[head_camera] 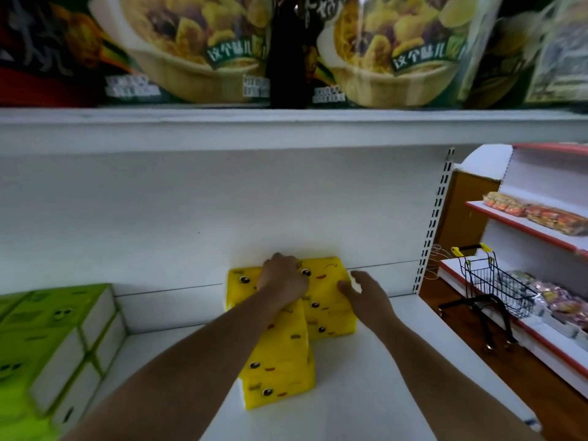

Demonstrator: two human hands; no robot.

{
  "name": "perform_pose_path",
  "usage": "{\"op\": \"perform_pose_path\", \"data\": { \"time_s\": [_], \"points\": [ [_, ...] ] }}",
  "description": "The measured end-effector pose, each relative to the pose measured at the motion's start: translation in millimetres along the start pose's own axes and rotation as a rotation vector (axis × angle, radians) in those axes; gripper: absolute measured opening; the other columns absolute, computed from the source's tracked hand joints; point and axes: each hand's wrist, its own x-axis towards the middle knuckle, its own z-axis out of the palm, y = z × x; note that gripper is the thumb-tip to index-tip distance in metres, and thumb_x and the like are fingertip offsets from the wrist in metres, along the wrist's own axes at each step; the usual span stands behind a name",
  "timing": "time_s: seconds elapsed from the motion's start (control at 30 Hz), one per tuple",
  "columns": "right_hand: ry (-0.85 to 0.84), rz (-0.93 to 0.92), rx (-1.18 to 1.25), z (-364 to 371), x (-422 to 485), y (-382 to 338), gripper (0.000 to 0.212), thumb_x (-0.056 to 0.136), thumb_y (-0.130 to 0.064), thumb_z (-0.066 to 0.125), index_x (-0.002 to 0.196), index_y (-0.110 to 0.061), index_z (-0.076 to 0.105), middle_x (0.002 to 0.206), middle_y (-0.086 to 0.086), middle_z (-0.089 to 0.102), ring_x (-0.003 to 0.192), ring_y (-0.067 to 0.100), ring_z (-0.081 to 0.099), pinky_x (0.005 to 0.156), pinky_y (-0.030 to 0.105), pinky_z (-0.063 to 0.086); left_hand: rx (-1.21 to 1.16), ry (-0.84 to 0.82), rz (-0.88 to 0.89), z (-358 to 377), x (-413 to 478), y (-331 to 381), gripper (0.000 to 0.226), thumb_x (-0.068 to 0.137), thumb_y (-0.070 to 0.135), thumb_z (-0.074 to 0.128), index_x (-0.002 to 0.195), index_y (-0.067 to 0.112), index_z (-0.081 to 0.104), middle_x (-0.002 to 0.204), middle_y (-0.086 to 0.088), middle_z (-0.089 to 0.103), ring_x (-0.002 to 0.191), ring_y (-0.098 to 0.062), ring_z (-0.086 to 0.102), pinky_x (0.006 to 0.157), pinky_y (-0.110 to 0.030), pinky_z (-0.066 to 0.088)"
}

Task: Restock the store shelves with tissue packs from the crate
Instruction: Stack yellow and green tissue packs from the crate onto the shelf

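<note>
So the yellow tissue packs [324,302] are sitting on the white shelf [366,383], bunched up against the back wall [159,224], off to the right of the green tissue packs [54,329]. One front stack [276,361] of yellow sticks out toward the shelf edge with its long axis running front to back, while the ones behind it lie crosswise along the wall. Left hand [281,278] is on top of the rear packs, knuckles up, fingers folded over the far side where I can't see them, so no idea if it's gripping or just pressing down. Right hand [366,291] is spread flat, fingertips touching the right end of the rear packs. My guess is the next bit is squaring that group up, and the right hand is the closer one to shove it leftward. Crate isn't in shot
</note>
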Motion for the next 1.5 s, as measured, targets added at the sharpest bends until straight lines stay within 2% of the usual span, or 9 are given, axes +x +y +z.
{"op": "perform_pose_path", "data": {
  "time_s": [0.2,0.4,0.5,0.63,0.83,0.97,1.1,1.43,1.5],
  "points": [
    [0.179,-0.146,0.227,-18.9,-20.6,-59.3,0.024,0.092,-0.022,0.055,0.113,-0.013,0.063,0.118,0.004,0.063,0.104,0.014,0.055,0.088,0.026,0.039,-0.296,0.233,0.027,-46.6,-23.3,-15.5,0.03,0.089,0.025,0.056,0.116,0.015,0.064,0.124,-0.004,0.06,0.115,-0.021,0.054,0.091,-0.024,0.039],
    [0.115,-0.32,0.477,38.5,-86.7,-152.6,0.013,0.089,-0.012,0.057,0.095,-0.013,0.068,0.097,0.003,0.066,0.094,0.015,0.059,0.082,0.025,0.043,-0.568,0.441,-0.059,-112.4,-96.9,-79.7,0.018,0.084,0.024,0.058,0.092,0.015,0.071,0.099,-0.007,0.069,0.101,-0.026,0.061,0.09,-0.033,0.045],
    [-0.053,-0.428,0.538,100.4,-138.9,-206.4,0.007,0.082,-0.024,0.061,0.087,-0.022,0.064,0.087,-0.002,0.066,0.085,0.011,0.061,0.076,0.026,0.045,-0.635,0.578,-0.159,-144.3,-150.7,-140.1,0.018,0.086,0.013,0.059,0.098,0.007,0.071,0.103,-0.014,0.07,0.1,-0.028,0.062,0.087,-0.033,0.047],
    [-0.321,-0.559,0.527,207.0,-231.3,-271.6,0.009,0.088,-0.007,0.06,0.088,-0.015,0.063,0.069,-0.014,0.055,0.059,-0.007,0.053,0.063,0.015,0.04,-0.507,0.718,-0.363,-185.7,-257.4,-243.8,0.023,0.084,0.025,0.061,0.1,0.012,0.071,0.094,-0.015,0.071,0.091,-0.03,0.064,0.065,-0.028,0.04],
    [-0.819,-0.569,0.559,357.1,-426.5,-343.6,0.01,0.087,-0.008,0.06,0.09,-0.016,0.063,0.083,-0.004,0.062,0.078,0.008,0.056,0.076,0.024,0.045,-0.383,0.912,-0.71,-235.7,-465.2,-391.0,0.022,0.086,0.016,0.061,0.105,0.011,0.07,0.098,-0.007,0.071,0.09,-0.022,0.066,0.07,-0.019,0.046],
    [-1.088,-0.618,0.539,424.0,-545.7,-378.6,0.005,0.083,-0.017,0.062,0.083,-0.022,0.065,0.083,0.001,0.063,0.081,0.016,0.057,0.079,0.031,0.045,-0.286,1.085,-0.954,-261.1,-606.8,-451.6,0.018,0.085,0.017,0.062,0.1,0.014,0.071,0.099,-0.007,0.071,0.098,-0.024,0.063,0.086,-0.032,0.049],
    [-1.327,-0.665,0.494,479.1,-646.3,-399.4,0.01,0.087,-0.009,0.057,0.09,-0.018,0.061,0.084,-0.001,0.06,0.086,0.016,0.056,0.078,0.031,0.045,-0.242,1.262,-1.171,-269.8,-721.4,-488.5,0.015,0.083,0.012,0.062,0.095,0.013,0.07,0.084,0.0,0.065,0.084,-0.017,0.061,0.074,-0.024,0.044],
    [-1.652,-0.624,0.2,650.1,-810.8,-398.8,0.008,0.088,-0.012,0.058,0.093,-0.016,0.062,0.095,0.007,0.064,0.093,0.022,0.059,0.086,0.036,0.047,-0.297,1.34,-1.529,-243.7,-875.7,-620.3,0.016,0.085,0.009,0.061,0.099,0.007,0.068,0.087,-0.007,0.065,0.08,-0.014,0.055,0.069,-0.02,0.037],
    [-1.672,-0.597,0.125,692.8,-833.0,-406.9,0.01,0.088,-0.01,0.057,0.095,-0.012,0.063,0.092,0.006,0.063,0.089,0.02,0.057,0.078,0.029,0.046,-0.364,1.333,-1.587,-241.5,-893.2,-659.5,0.016,0.086,0.01,0.061,0.1,0.008,0.068,0.091,-0.008,0.067,0.082,-0.015,0.056,0.072,-0.021,0.039]
  ]
}}
